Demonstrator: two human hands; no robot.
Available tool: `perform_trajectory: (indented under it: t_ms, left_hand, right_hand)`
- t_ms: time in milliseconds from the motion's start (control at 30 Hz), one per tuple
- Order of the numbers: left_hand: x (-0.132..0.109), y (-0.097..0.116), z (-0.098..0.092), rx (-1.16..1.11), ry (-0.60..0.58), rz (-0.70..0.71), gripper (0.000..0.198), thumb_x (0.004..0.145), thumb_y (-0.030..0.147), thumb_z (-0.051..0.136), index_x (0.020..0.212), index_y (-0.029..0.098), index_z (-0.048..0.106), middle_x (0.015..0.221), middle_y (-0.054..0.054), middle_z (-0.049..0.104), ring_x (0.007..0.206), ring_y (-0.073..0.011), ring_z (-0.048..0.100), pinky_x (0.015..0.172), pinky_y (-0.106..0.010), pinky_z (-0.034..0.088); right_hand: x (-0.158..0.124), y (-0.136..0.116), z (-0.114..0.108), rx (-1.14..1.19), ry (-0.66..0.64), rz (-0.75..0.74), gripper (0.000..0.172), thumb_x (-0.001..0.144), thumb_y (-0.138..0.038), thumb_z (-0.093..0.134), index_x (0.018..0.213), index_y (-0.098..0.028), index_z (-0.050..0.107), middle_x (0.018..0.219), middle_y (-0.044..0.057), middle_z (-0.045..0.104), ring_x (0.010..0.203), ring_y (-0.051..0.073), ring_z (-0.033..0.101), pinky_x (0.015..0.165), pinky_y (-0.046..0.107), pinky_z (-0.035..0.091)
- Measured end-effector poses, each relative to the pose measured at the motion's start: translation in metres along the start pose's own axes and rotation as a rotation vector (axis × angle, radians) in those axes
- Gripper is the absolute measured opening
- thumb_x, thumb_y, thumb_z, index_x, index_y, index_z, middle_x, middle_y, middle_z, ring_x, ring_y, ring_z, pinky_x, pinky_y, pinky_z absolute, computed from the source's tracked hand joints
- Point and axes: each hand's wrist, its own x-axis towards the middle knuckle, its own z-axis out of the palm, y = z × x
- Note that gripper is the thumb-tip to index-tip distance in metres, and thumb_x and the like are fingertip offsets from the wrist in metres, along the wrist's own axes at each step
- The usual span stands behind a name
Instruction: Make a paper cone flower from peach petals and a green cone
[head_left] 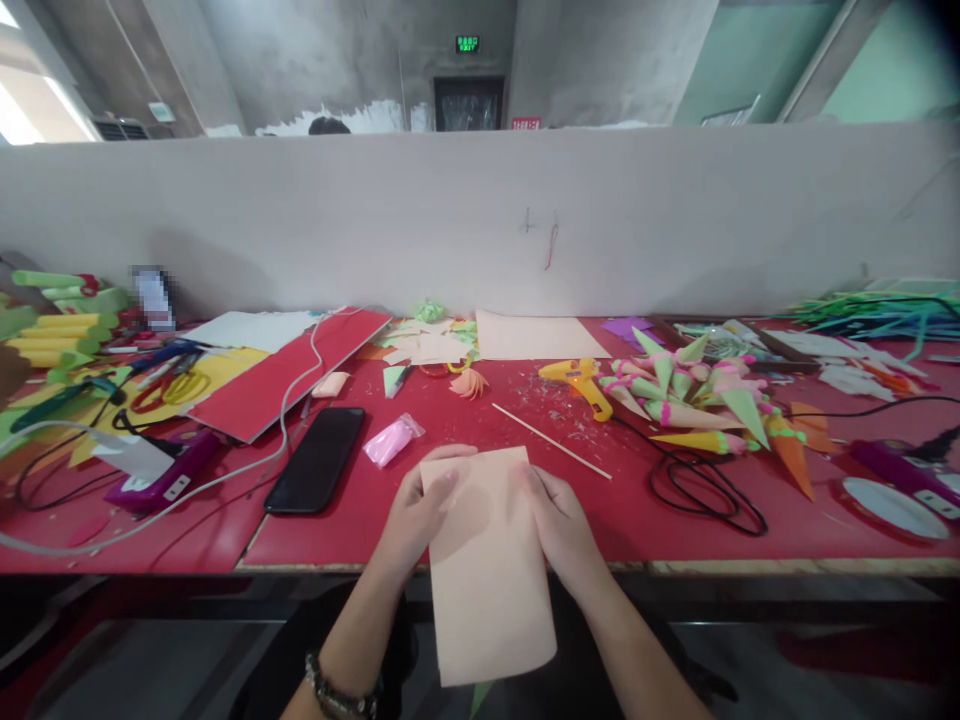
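Low in the middle of the frame, a peach paper [491, 575] is held between two bare hands, over the front edge of the red table [450, 420]. The left hand [426, 505] pinches its upper left edge, thumb lying across the front face, and the right hand [556, 510] grips the upper right edge in the same way, so both are closed on the paper. The lower right corner of the paper curves round; whether it is one sheet or a folded one cannot be told. A beaded bracelet [337, 690] circles the left wrist.

Just beyond the left hand lies a pink packet [394, 440], with a black phone [319, 462] to its left. Above the right hand, a thin stick [551, 440] slants down to the right, and a yellow glue gun [581, 382] rests above it, its black cord [697, 490] looped to the lower right. Right of the glue gun is a pile of paper cones [690, 390] in pink, green and orange.

Toward the centre, a small orange paper piece [469, 384] sits below a flat peach sheet [540, 336]. At the left, a red board [292, 375] lies aslant, above a purple power strip [176, 472]. Across the back of the table stands a pale partition [375, 220].
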Motion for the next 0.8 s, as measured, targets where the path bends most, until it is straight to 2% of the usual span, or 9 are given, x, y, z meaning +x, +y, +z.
perform_trajectory:
  t_ms: [133,300,500,633,733,800]
  left_hand:
    - [0.0035,-0.0022,0.0006,0.113,0.096,0.044,0.028,0.069,0.038,0.058,0.085,0.015,0.062,0.082,-0.003,0.064,0.060,-0.0103,0.053,0.052,-0.018,0.038]
    - [0.0040,-0.0003,0.0024,0.240,0.166,0.112,0.022,0.069,0.032,0.055,0.079,0.015,0.064,0.074,-0.001,0.063,0.058,-0.0103,0.051,0.052,-0.018,0.036]
    - [0.0037,-0.0014,0.0006,0.370,0.180,0.158,0.023,0.070,0.033,0.055,0.080,0.016,0.066,0.063,0.000,0.061,0.055,-0.0116,0.050,0.049,-0.019,0.035]
    - [0.0041,-0.0056,-0.0006,0.395,0.152,0.180,0.025,0.072,0.036,0.054,0.083,0.017,0.067,0.062,-0.001,0.061,0.056,-0.0121,0.051,0.048,-0.019,0.036]
    - [0.0030,-0.0050,0.0001,0.398,0.149,0.183,0.032,0.072,0.036,0.055,0.096,0.017,0.063,0.058,0.002,0.056,0.047,-0.0083,0.043,0.044,-0.018,0.033]
    - [0.0014,-0.0027,0.0013,0.347,0.142,0.143,0.045,0.071,0.037,0.057,0.112,0.019,0.054,0.059,0.004,0.055,0.045,-0.0071,0.042,0.044,-0.017,0.034]
  right_hand:
    - [0.0010,0.0017,0.0009,0.010,0.008,-0.014,0.039,0.074,-0.053,0.046,0.061,-0.016,0.050,0.055,-0.002,0.050,0.055,0.012,0.044,0.051,0.021,0.035]
    - [0.0004,0.0007,0.0017,0.006,-0.001,-0.011,0.040,0.073,-0.054,0.047,0.064,-0.015,0.054,0.057,-0.001,0.053,0.057,0.013,0.047,0.053,0.022,0.037]
    - [-0.0002,-0.0025,0.0016,0.017,-0.038,-0.004,0.038,0.073,-0.052,0.049,0.064,-0.015,0.055,0.055,-0.002,0.053,0.055,0.012,0.046,0.052,0.021,0.036]
    - [0.0006,-0.0024,0.0011,-0.006,-0.034,-0.018,0.037,0.073,-0.050,0.049,0.066,-0.014,0.056,0.056,-0.001,0.053,0.054,0.012,0.045,0.050,0.021,0.034]
    - [0.0008,-0.0016,0.0005,-0.022,-0.024,-0.016,0.038,0.073,-0.050,0.049,0.064,-0.014,0.054,0.054,-0.001,0.050,0.054,0.012,0.044,0.050,0.021,0.034]
    - [0.0006,-0.0017,0.0000,-0.015,-0.014,-0.009,0.038,0.073,-0.051,0.049,0.062,-0.015,0.052,0.053,-0.002,0.049,0.053,0.012,0.043,0.050,0.021,0.034]
